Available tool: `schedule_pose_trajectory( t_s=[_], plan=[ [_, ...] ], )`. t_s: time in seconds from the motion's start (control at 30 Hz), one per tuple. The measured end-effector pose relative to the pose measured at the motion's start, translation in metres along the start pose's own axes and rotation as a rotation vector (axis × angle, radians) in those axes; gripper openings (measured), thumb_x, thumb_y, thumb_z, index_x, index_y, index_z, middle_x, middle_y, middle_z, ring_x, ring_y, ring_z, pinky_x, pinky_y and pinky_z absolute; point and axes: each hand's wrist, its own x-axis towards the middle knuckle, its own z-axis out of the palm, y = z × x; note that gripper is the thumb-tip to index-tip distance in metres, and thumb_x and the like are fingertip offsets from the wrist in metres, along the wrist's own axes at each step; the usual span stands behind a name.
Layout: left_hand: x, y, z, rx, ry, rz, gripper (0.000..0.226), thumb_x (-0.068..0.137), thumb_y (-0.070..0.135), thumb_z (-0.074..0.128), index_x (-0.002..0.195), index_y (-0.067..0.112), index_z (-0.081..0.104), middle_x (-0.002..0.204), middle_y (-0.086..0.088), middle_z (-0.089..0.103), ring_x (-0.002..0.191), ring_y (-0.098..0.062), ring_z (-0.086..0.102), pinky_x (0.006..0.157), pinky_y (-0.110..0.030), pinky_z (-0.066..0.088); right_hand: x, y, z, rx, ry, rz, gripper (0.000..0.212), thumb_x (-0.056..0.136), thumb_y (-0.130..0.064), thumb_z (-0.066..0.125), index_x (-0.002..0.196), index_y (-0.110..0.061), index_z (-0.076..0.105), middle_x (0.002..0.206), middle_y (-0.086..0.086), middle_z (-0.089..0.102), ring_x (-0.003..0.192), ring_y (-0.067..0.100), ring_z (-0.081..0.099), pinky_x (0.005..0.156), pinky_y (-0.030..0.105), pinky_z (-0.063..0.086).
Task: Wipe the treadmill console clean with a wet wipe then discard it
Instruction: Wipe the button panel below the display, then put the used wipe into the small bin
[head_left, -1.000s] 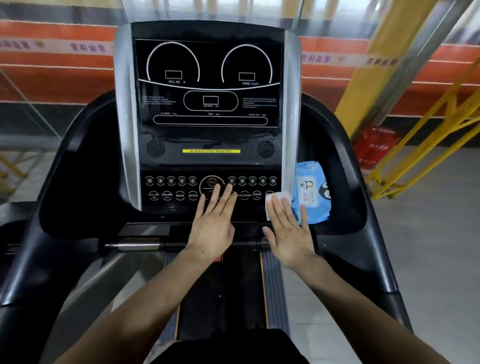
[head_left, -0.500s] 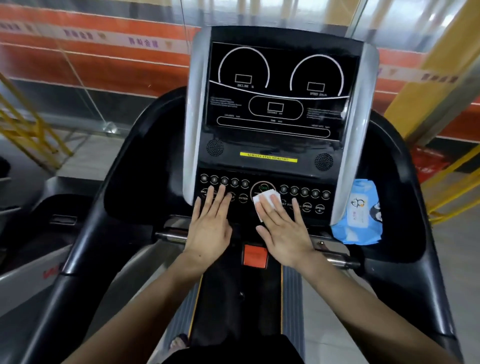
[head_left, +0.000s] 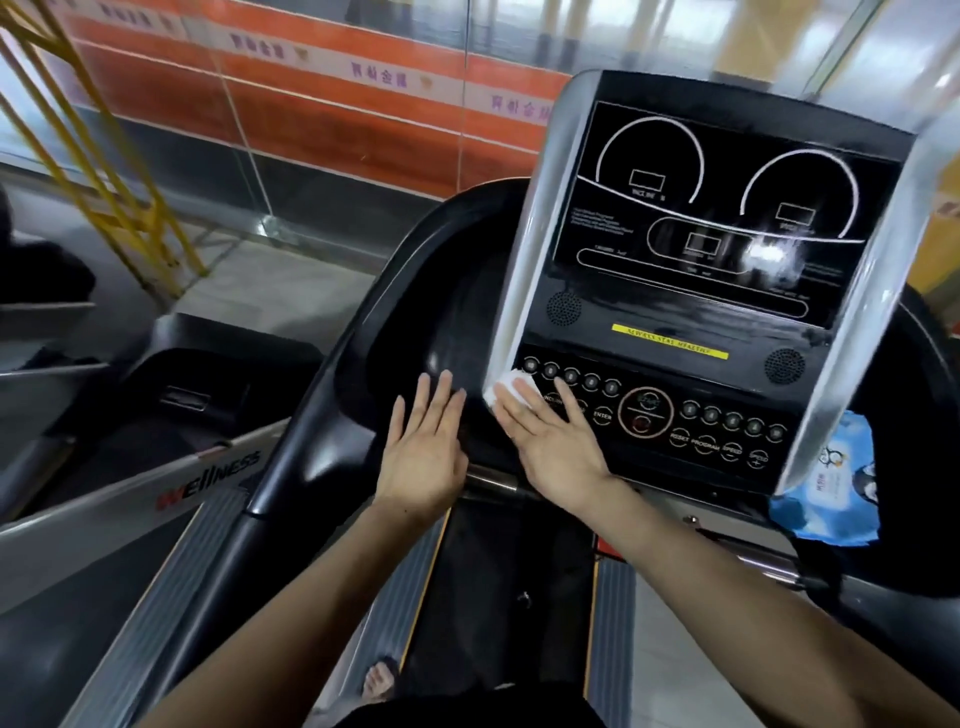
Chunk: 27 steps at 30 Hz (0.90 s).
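Note:
The treadmill console is black with silver side trims and rows of round buttons low down. My right hand lies flat on the left end of the button panel, pressing a white wet wipe under its fingertips against the lower left silver trim. My left hand rests flat with fingers apart on the black tray just left of the console, holding nothing. Most of the wipe is hidden under my fingers.
A blue pack of wet wipes sits in the right tray beside the console. A chrome handlebar runs below my hands. Another treadmill marked WELLNESS stands to the left. Yellow metal framing rises at far left.
My right hand has slid the wipe leftward across the button panel, from its right end to its left edge. My left hand has moved left off the buttons onto the tray. The view swung left.

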Motion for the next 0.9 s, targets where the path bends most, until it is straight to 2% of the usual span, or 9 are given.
schedule_pose_trajectory(
  t_s=[0.1, 0.17, 0.23, 0.4, 0.53, 0.63, 0.73, 0.8, 0.9],
  plan=[
    [-0.007, -0.013, -0.005, 0.001, -0.005, 0.005, 0.068, 0.101, 0.02, 0.042, 0.166, 0.015, 0.022, 0.177, -0.003, -0.002, 0.162, -0.022, -0.014, 0.132, -0.049, -0.002, 0.0, 0.008, -0.003, -0.03, 0.002, -0.018, 0.081, 0.097, -0.011, 0.057, 0.169, -0.025, 0.022, 0.178, -0.01, 0.012, 0.165, 0.017, 0.008, 0.131, 0.049, 0.009],
    [-0.011, -0.02, -0.007, -0.003, -0.015, 0.018, 0.068, 0.101, 0.02, 0.042, 0.166, 0.015, 0.023, 0.177, -0.003, -0.001, 0.162, -0.023, -0.014, 0.132, -0.049, -0.001, 0.003, 0.009, -0.007, -0.028, 0.067, -0.029, 0.076, 0.089, -0.01, 0.073, 0.159, -0.024, 0.048, 0.172, -0.007, 0.035, 0.159, 0.02, 0.034, 0.124, 0.046, 0.032],
    [-0.015, -0.026, -0.01, -0.012, -0.018, 0.028, 0.068, 0.1, 0.02, 0.042, 0.166, 0.015, 0.025, 0.177, -0.003, 0.001, 0.163, -0.023, -0.013, 0.132, -0.05, -0.001, 0.006, 0.007, -0.008, -0.037, 0.158, -0.03, 0.068, 0.076, -0.011, 0.088, 0.141, -0.021, 0.068, 0.157, -0.004, 0.057, 0.144, 0.023, 0.056, 0.112, 0.044, 0.046],
    [-0.023, -0.033, -0.015, -0.006, -0.041, 0.053, 0.068, 0.1, 0.023, 0.042, 0.165, 0.017, 0.026, 0.178, -0.003, 0.002, 0.163, -0.023, -0.012, 0.132, -0.049, -0.001, 0.003, 0.002, -0.004, 0.014, 0.358, -0.001, 0.052, 0.065, -0.005, 0.093, 0.114, -0.017, 0.079, 0.123, 0.0, 0.074, 0.11, 0.026, 0.07, 0.099, 0.038, 0.041],
    [-0.036, -0.029, -0.021, -0.014, -0.034, 0.012, 0.067, 0.1, 0.022, 0.043, 0.165, 0.018, 0.027, 0.178, -0.003, 0.002, 0.163, -0.024, -0.01, 0.132, -0.05, 0.001, -0.009, -0.002, -0.005, 0.121, 0.401, 0.049, 0.031, 0.07, 0.002, 0.09, 0.094, -0.016, 0.08, 0.101, 0.0, 0.074, 0.093, 0.027, 0.071, 0.089, 0.038, 0.046],
    [-0.05, -0.023, -0.026, -0.019, -0.017, -0.037, 0.067, 0.101, 0.022, 0.043, 0.165, 0.017, 0.025, 0.178, -0.005, 0.0, 0.163, -0.025, -0.011, 0.132, -0.05, 0.001, -0.019, -0.013, -0.009, 0.268, 0.435, 0.098, 0.027, 0.077, -0.001, 0.09, 0.098, -0.017, 0.083, 0.086, 0.0, 0.072, 0.081, 0.028, 0.07, 0.076, 0.043, 0.057],
    [-0.073, -0.016, -0.032, -0.011, 0.017, -0.118, 0.068, 0.101, 0.022, 0.045, 0.165, 0.016, 0.024, 0.177, -0.007, -0.001, 0.163, -0.026, -0.012, 0.132, -0.05, -0.002, -0.027, -0.033, -0.018, 0.439, 0.467, 0.136, 0.028, 0.088, -0.006, 0.084, 0.11, -0.022, 0.083, 0.088, -0.003, 0.073, 0.079, 0.026, 0.069, 0.072, 0.043, 0.056],
    [-0.094, -0.01, -0.038, -0.001, 0.047, -0.192, 0.066, 0.103, 0.024, 0.042, 0.165, 0.017, 0.022, 0.177, -0.007, 0.0, 0.163, -0.026, -0.012, 0.132, -0.049, -0.004, -0.029, -0.052, -0.027, 0.552, 0.498, 0.126, 0.03, 0.09, -0.006, 0.082, 0.115, -0.023, 0.083, 0.089, -0.003, 0.074, 0.079, 0.026, 0.07, 0.073, 0.044, 0.057],
    [-0.137, -0.005, -0.051, 0.065, 0.065, -0.306, 0.075, 0.095, 0.042, 0.021, 0.166, 0.018, 0.019, 0.177, -0.007, 0.0, 0.163, -0.029, -0.011, 0.131, -0.05, -0.001, -0.033, -0.09, -0.043, 0.72, 0.545, 0.065, 0.033, 0.09, -0.002, 0.082, 0.116, -0.021, 0.083, 0.094, -0.002, 0.075, 0.084, 0.025, 0.073, 0.081, 0.043, 0.057]
  ],
)
